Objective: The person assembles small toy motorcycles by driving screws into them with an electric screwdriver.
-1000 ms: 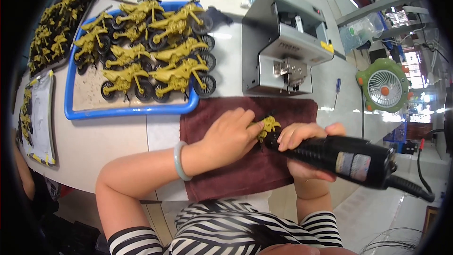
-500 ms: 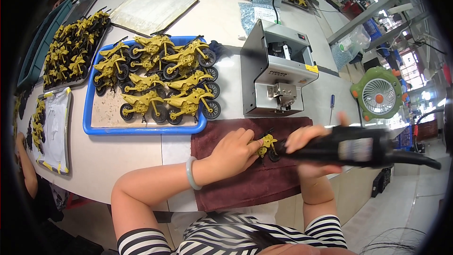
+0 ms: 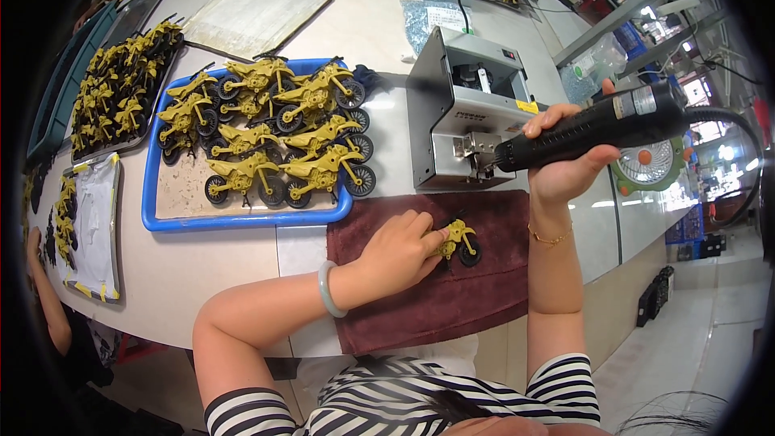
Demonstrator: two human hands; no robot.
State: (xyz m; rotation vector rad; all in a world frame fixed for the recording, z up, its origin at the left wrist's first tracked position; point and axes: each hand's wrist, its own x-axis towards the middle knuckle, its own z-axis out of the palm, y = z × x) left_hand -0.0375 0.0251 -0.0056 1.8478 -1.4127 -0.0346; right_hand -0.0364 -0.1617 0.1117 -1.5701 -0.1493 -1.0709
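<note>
Now the left hand [image 3: 397,249] pins the toy motorcycle [image 3: 458,241] below the right hand [image 3: 568,160].

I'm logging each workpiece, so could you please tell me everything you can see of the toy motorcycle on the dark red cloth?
The toy motorcycle is small, with an olive-yellow plastic-looking body and a black wheel showing at its right end. It lies on the dark red cloth spread at the table's near edge. The left hand covers its left part and holds it down with the fingertips. The right hand is apart from it.
</note>
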